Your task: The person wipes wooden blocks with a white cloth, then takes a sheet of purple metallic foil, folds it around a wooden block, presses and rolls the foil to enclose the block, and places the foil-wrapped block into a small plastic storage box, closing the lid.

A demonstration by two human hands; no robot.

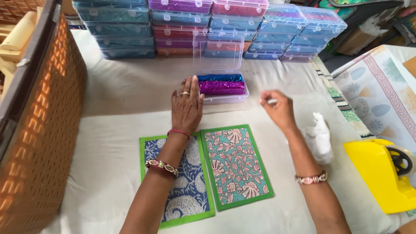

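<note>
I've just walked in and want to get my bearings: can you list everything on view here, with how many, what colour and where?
Open clear plastic box: one, holds a blue foil roll and a purple foil roll, centre of the cloth.
Stacked clear lidded boxes: many, filled teal, purple, red and blue, along the far edge.
Printed fabric pouches: two, green-edged; blue paisley pouch left, teal floral pouch right, near edge.
Yellow tape dispenser: one, far right.
Crumpled white paper: one, beside the right forearm.
Brown woven basket: one, left side.
White table cloth: one, under it all.
Left hand: flat, open, touching the open box's near edge.
Right hand: pinching something small and white.
</note>
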